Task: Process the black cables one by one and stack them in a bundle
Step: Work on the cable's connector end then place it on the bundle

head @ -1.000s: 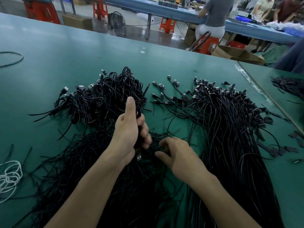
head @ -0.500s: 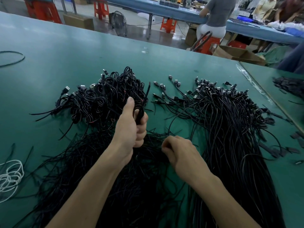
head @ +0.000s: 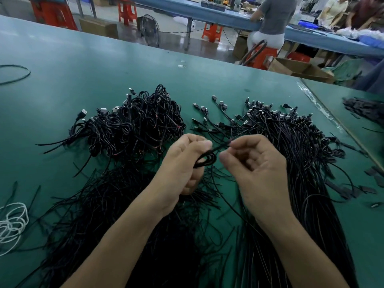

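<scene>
My left hand (head: pixel 182 163) holds a small coiled loop of a black cable (head: pixel 206 158) between thumb and fingers, raised above the green table (head: pixel 83 65). My right hand (head: pixel 255 165) pinches the same cable's free end just to the right of the loop. A heap of coiled black cables (head: pixel 135 125) with USB plugs lies behind my left hand. A long spread of straight black cables (head: pixel 291 152) lies to the right and runs down under my right forearm. More loose black cables (head: pixel 108 204) lie below my left arm.
A white cord (head: pixel 12 223) lies coiled at the left edge. Small black pieces (head: pixel 361 109) are scattered on the right, past a table seam. A thin black loop (head: pixel 14 73) lies far left. People sit at a blue table behind.
Both hands have lifted off the pile and come together. My left hand now holds a coiled loop, and my right hand has turned palm up and pinches the cable end.
</scene>
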